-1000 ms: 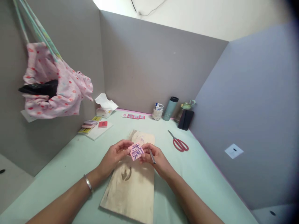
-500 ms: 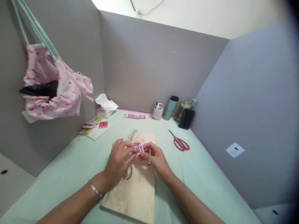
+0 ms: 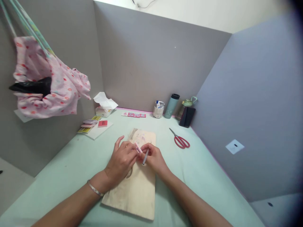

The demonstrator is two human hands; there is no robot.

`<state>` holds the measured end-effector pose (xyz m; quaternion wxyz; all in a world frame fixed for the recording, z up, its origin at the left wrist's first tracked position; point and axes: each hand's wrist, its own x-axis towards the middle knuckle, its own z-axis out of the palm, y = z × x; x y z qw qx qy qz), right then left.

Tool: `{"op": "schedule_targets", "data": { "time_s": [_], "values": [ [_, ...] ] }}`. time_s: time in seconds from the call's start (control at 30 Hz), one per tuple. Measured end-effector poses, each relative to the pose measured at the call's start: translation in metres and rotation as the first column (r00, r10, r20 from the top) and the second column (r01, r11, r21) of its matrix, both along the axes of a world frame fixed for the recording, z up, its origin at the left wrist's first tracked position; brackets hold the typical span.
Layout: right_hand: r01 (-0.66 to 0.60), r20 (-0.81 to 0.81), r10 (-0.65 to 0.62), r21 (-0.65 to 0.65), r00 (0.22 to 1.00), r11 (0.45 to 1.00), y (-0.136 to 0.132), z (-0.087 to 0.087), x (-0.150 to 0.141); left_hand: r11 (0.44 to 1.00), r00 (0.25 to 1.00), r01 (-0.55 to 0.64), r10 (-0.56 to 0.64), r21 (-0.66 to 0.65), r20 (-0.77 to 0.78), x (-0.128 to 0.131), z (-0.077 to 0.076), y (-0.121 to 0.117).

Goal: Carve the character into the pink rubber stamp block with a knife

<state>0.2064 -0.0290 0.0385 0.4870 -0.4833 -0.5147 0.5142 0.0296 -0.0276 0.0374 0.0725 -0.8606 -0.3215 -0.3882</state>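
Note:
My left hand [image 3: 123, 159] and my right hand [image 3: 152, 157] meet over a pale wooden board [image 3: 136, 189] lying on the mint-green table [image 3: 71, 164]. Between their fingertips they pinch a small pink rubber block [image 3: 138, 148], which is now turned edge-on, so its carved face is hidden. My right hand also grips a thin grey pen-like tool [image 3: 145, 157], its tip pointing down towards the board. A silver bangle [image 3: 94, 190] sits on my left wrist.
Red-handled scissors [image 3: 180, 141] lie right of the board. Along the back wall stand a tissue box [image 3: 104, 105], a pink strip [image 3: 134, 115], a jar [image 3: 158, 109], a teal flask [image 3: 171, 105] and a black case [image 3: 187, 116]. Sticky notes [image 3: 93, 124] lie left; a pink bag [image 3: 47, 85] hangs there.
The pink block faced me with its purple carving a second ago; both hands have lowered it towards the board and turned it edge-on. My left hand has closed over it more.

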Motion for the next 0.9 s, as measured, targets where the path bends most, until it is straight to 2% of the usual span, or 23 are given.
{"op": "schedule_targets", "data": {
  "time_s": [0.33,0.9],
  "values": [
    [0.006,0.015,-0.006,0.000,1.000,1.000,0.0014,-0.0017,-0.0034,1.000,0.999,-0.021,0.021,-0.014,-0.035,0.0019,-0.0067,0.0025],
    [0.041,0.013,-0.041,-0.004,0.999,0.999,-0.0009,-0.0044,-0.0073,0.998,0.998,-0.052,0.051,-0.042,-0.027,0.0033,-0.0081,0.0014]
  ]
}}
